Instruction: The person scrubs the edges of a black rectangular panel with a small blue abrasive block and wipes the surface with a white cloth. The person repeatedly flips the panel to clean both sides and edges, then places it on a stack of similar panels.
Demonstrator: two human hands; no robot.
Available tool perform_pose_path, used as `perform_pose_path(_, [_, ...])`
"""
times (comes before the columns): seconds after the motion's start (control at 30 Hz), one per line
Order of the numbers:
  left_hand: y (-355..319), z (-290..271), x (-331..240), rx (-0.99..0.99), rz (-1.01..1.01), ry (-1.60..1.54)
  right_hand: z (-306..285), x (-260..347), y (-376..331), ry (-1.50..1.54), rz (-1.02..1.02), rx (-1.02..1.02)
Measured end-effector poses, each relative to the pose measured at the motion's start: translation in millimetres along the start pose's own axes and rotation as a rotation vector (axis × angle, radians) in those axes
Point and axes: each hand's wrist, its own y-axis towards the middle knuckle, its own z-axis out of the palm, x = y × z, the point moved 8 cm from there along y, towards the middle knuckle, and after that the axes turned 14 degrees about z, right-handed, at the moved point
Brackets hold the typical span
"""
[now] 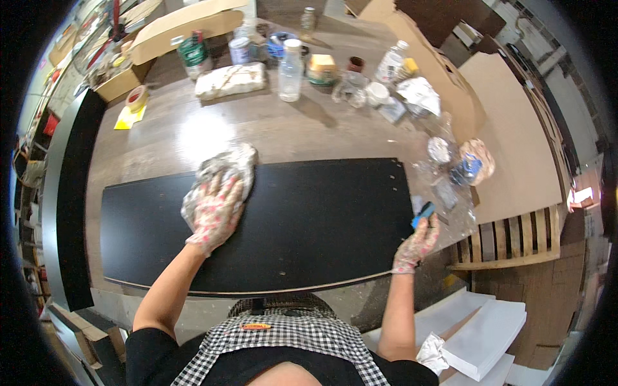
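Note:
A long black board [315, 225] lies across the table in front of me. My left hand [215, 209], in a white glove with a pink pattern, presses a crumpled pale rag [239, 161] onto its left half, fingers pointing away from me. The palm hides part of the rag. At the board's right end, my right hand [418, 244] wears a matching glove. Its fingers are closed round a small blue and black block [423, 213], which looks like a sponge; its kind is not clear.
Beyond the board stand a clear bottle [290, 74], a green can [194, 58] and a folded white cloth [230, 81]. Tape [136, 98] lies at the far left. Plastic wrap and crumpled foil [420, 96] litter the right side, beside a cardboard sheet [515, 141].

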Motion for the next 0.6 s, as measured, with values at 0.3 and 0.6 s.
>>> perform_pose_path(0.3, [224, 29, -297, -0.168, 0.456, -0.279, -143, 13, 13, 0.405, 0.152, -0.046])
perform_pose_path(0.6, [190, -13, -290, -0.230, 0.415, -0.057, -145, 7, 28, 0.386, 0.188, 0.037])
